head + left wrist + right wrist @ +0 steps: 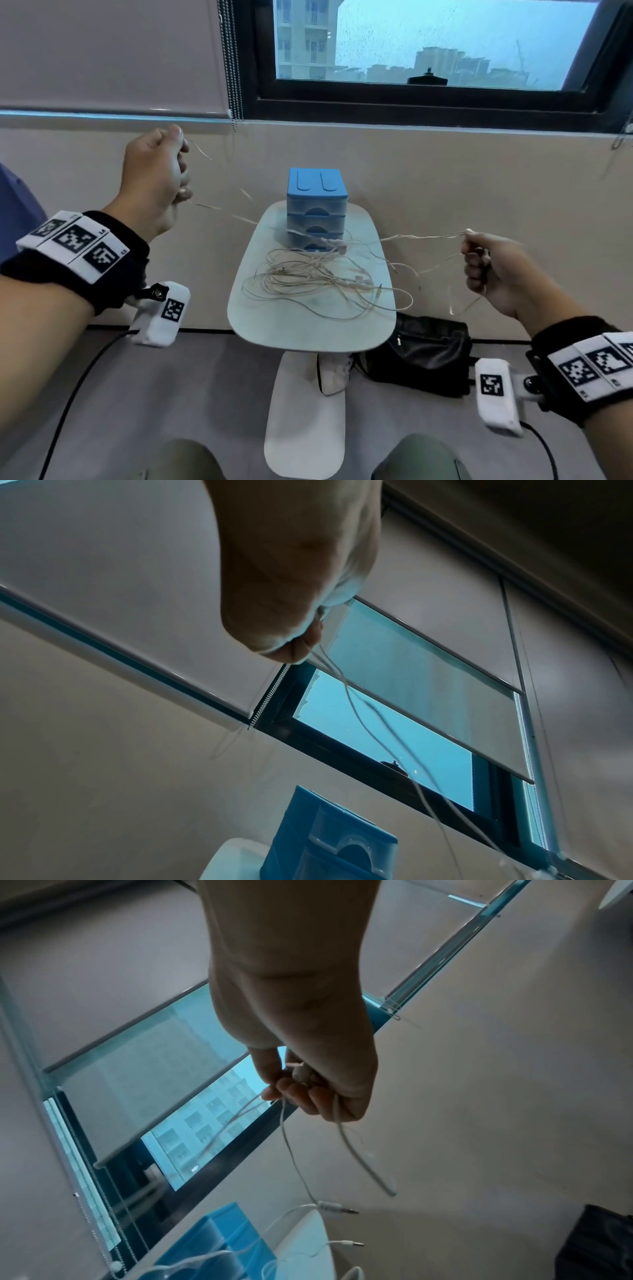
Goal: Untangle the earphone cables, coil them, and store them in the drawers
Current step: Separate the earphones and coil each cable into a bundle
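A tangle of thin white earphone cables (318, 284) lies on the small pale table (308, 332), in front of a blue drawer unit (317, 209) with three shut drawers. My left hand (161, 178) is raised at the left, fingers curled round a strand of cable (363, 710) that runs down toward the table. My right hand (486, 263), lower at the right, grips several cable strands (291, 1137) pulled off the table's edge. Two jack plugs (346, 1210) dangle near the table rim in the right wrist view.
A black bag (421, 353) sits on the floor right of the table's white base (301, 411). A light shoe (334, 373) lies beside the base. Behind are a beige wall, a window (435, 44) and blind chains (233, 68). My knees show at the bottom.
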`<control>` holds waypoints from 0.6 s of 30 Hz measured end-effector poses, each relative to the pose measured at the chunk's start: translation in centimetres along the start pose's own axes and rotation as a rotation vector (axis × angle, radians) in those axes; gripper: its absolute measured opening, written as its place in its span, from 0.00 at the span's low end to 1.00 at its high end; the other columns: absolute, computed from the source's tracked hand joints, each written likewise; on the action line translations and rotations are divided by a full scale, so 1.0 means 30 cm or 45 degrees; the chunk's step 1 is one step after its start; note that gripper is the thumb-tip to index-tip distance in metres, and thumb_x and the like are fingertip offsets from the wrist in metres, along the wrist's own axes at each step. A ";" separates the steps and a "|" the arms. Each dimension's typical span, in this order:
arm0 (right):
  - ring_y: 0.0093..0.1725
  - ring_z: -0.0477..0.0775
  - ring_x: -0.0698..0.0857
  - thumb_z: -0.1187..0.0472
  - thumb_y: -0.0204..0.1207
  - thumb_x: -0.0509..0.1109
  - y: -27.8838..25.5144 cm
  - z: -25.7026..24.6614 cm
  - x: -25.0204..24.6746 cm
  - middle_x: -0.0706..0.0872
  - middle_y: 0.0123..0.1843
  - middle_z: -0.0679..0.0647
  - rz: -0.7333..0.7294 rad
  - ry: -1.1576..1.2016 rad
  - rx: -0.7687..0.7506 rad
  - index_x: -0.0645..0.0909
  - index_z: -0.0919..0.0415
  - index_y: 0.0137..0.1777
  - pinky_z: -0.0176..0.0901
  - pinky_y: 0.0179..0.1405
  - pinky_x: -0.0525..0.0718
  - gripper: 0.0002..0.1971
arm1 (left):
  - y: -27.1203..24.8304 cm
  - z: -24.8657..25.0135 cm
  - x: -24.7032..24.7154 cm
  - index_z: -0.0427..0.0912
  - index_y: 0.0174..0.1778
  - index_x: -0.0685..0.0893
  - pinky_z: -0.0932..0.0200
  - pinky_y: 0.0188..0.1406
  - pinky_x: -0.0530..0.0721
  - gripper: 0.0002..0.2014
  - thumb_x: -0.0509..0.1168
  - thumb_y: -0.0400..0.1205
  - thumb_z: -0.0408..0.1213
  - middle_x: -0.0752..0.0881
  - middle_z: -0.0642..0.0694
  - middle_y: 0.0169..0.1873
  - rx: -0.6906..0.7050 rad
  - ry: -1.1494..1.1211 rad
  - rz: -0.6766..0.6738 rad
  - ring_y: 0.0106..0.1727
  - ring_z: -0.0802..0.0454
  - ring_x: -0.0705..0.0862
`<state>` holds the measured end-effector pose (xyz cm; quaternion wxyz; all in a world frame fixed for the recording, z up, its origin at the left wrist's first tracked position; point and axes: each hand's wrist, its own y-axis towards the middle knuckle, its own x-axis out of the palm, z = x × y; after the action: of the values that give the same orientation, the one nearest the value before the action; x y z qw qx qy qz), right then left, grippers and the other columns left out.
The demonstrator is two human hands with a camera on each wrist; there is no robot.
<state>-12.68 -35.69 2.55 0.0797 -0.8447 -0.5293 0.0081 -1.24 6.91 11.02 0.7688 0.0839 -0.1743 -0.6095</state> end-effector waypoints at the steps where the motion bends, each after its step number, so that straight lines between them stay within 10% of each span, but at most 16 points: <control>1: 0.22 0.46 0.64 0.51 0.87 0.64 0.010 0.011 -0.010 0.66 0.25 0.46 0.049 0.013 0.009 0.75 0.54 0.35 0.36 0.19 0.60 0.18 | 0.003 -0.001 -0.005 0.48 0.35 0.72 0.67 0.16 0.58 0.17 0.58 0.92 0.44 0.65 0.55 0.21 -0.011 0.000 -0.012 0.19 0.58 0.59; 7: 0.30 0.48 0.73 0.50 0.86 0.66 0.027 0.086 -0.056 0.77 0.32 0.48 0.236 -0.191 -0.046 0.82 0.56 0.37 0.43 0.30 0.65 0.17 | -0.005 0.036 -0.020 0.48 0.37 0.73 0.68 0.13 0.57 0.17 0.57 0.93 0.44 0.62 0.56 0.18 -0.067 0.150 -0.321 0.16 0.60 0.57; 14: 0.29 0.49 0.70 0.55 0.80 0.70 0.034 0.133 -0.040 0.75 0.32 0.48 0.390 -0.184 -0.083 0.86 0.58 0.35 0.43 0.29 0.63 0.13 | -0.006 0.039 -0.014 0.48 0.37 0.75 0.67 0.14 0.57 0.16 0.57 0.93 0.43 0.63 0.55 0.20 -0.081 0.136 -0.308 0.18 0.59 0.58; 18: 0.29 0.46 0.70 0.59 0.76 0.70 0.012 0.128 0.015 0.79 0.31 0.48 0.302 -0.114 -0.181 0.87 0.59 0.34 0.41 0.29 0.64 0.11 | -0.073 -0.023 0.009 0.39 0.44 0.86 0.65 0.17 0.61 0.13 0.64 0.90 0.41 0.71 0.50 0.25 -0.107 0.624 -0.711 0.23 0.55 0.62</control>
<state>-12.55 -34.95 -1.27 -0.0053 -0.9035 -0.4281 0.0177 -2.93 6.07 9.67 0.5946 0.2398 0.0697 -0.7643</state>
